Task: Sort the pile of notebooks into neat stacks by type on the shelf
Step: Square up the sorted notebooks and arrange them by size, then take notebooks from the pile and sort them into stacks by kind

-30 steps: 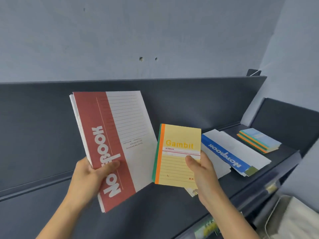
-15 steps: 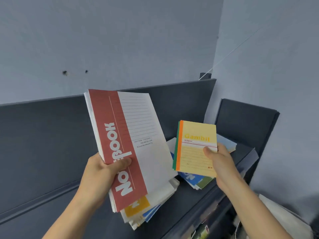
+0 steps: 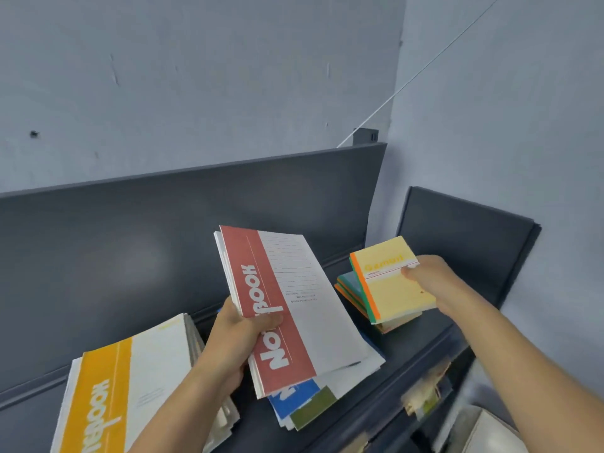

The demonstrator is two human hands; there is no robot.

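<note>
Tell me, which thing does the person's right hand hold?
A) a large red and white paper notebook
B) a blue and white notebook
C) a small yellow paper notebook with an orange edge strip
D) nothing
C: the right hand pinches the small yellow paper notebook with an orange edge strip, while the left hand grips the large red and white notebook.

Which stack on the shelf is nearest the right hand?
The small stack, teal and orange edged, right under the Gambit notebook that the right hand holds. The yellow-band stack and the blue pile lie further left.
</note>
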